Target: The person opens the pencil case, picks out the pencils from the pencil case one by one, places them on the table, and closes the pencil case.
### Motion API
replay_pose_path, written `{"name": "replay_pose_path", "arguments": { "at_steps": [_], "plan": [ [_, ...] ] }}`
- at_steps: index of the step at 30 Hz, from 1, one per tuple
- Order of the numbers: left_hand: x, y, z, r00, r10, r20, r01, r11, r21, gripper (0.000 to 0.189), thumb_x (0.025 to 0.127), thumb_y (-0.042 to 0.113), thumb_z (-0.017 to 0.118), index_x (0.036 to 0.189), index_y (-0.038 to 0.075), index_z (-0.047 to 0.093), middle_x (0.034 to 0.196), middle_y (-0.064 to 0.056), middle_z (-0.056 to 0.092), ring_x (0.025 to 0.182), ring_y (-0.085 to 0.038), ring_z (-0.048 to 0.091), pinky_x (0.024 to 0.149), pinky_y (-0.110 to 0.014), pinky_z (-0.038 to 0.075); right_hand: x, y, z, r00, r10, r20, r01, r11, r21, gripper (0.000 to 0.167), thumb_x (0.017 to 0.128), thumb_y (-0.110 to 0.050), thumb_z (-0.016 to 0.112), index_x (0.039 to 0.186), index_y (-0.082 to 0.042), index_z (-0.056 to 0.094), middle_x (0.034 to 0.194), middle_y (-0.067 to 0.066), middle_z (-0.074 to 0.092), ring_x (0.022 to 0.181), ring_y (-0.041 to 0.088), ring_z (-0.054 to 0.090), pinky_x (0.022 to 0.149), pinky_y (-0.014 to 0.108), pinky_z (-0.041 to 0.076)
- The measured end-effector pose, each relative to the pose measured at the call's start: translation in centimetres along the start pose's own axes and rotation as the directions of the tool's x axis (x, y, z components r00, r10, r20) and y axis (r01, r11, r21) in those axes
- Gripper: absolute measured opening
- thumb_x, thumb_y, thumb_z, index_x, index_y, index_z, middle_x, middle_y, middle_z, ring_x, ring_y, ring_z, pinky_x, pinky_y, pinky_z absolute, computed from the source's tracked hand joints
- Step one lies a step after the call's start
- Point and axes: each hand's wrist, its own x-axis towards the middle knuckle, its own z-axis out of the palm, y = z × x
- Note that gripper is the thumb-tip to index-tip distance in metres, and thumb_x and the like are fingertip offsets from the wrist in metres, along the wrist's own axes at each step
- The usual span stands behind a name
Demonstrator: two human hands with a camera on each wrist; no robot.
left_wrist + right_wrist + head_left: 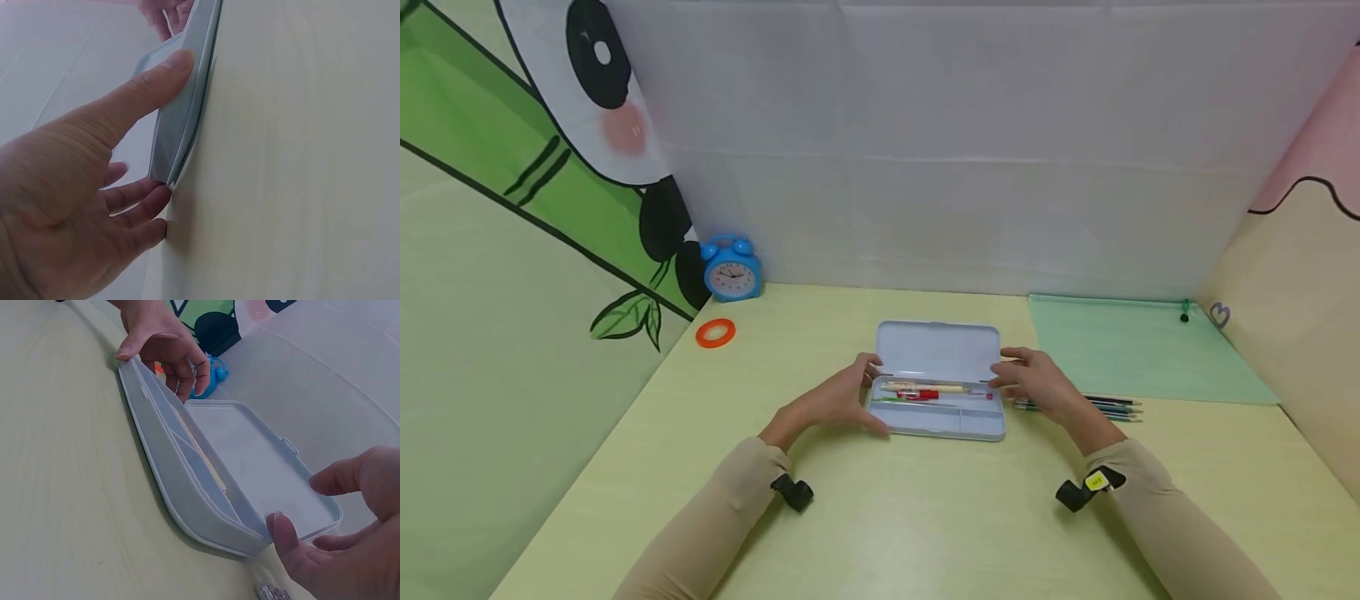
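Observation:
A pale blue-grey pencil case [940,425] lies on the table with its lid [938,348] raised at the back. Inside its long compartment are a cream stick-like pen [951,388], a red-capped pen [928,395] and a thin green item [891,400]. My left hand [841,396] grips the left end of the case; in the left wrist view its thumb [169,69] presses the front side and the fingers curl about the corner. At the right end, my right hand [1036,382] has its fingertips round the edge by the lid and hinge corner [269,540].
Several dark pencils [1116,407] lie right of the case, partly under the right hand. A green mesh zip pouch [1142,350] is at the back right. On the left sit an orange tape roll [703,333] and a blue alarm clock [732,275]. A white wall stands behind.

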Motion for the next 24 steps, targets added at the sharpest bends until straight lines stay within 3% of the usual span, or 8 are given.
{"name": "replay_pose_path", "arguments": {
  "at_steps": [7, 12, 19, 24],
  "plan": [
    [-0.24, 0.04, 0.09, 1.0, -0.01, 0.001, 0.01, 1.0, 0.016, 0.086, 0.065, 0.035, 0.096, 0.126, 0.003, 0.045, 0.121, -0.009, 0.052, 0.112, -0.024, 0.05, 0.099, -0.04, 0.042, 0.0, -0.05, 0.27, 1.0, 0.0, -0.019, 0.0, 1.0, 0.019, 0.07, 0.102, -0.023, 0.058, 0.154, 0.007, 0.021, 0.14, 0.031, 0.048, 0.114, 0.036, 0.062, 0.098, 0.043, 0.048],
    [-0.13, -0.08, 0.14, 1.0, 0.009, 0.006, -0.009, 0.998, 0.057, 0.08, 0.066, 0.038, 0.095, 0.123, 0.003, 0.051, 0.118, -0.007, 0.051, 0.105, -0.022, 0.047, 0.094, -0.038, 0.041, 0.0, 0.02, 0.21, 0.999, 0.006, -0.05, -0.005, 1.0, 0.026, 0.071, 0.103, -0.038, 0.055, 0.151, 0.006, 0.027, 0.135, 0.029, 0.051, 0.107, 0.032, 0.063, 0.093, 0.039, 0.05],
    [-0.02, -0.27, 0.27, 1.0, 0.006, 0.0, -0.006, 0.998, 0.065, 0.082, 0.066, 0.038, 0.095, 0.124, 0.002, 0.05, 0.119, -0.008, 0.051, 0.106, -0.021, 0.047, 0.095, -0.037, 0.041, 0.19, -0.04, 0.32, 0.997, 0.011, -0.07, -0.005, 0.996, 0.085, 0.085, 0.1, -0.063, 0.043, 0.144, 0.009, 0.034, 0.134, 0.027, 0.046, 0.098, 0.026, 0.064, 0.087, 0.035, 0.053],
    [0.03, -0.27, 0.31, 1.0, 0.014, -0.01, -0.013, 0.999, 0.053, 0.083, 0.065, 0.036, 0.096, 0.121, 0.002, 0.046, 0.114, -0.008, 0.051, 0.103, -0.021, 0.048, 0.092, -0.036, 0.041, 0.22, -0.1, 0.25, 0.998, 0.007, -0.064, -0.004, 0.998, 0.059, 0.087, 0.099, -0.068, 0.034, 0.144, 0.006, 0.04, 0.131, 0.025, 0.048, 0.098, 0.028, 0.064, 0.085, 0.035, 0.054]
  ]
}}
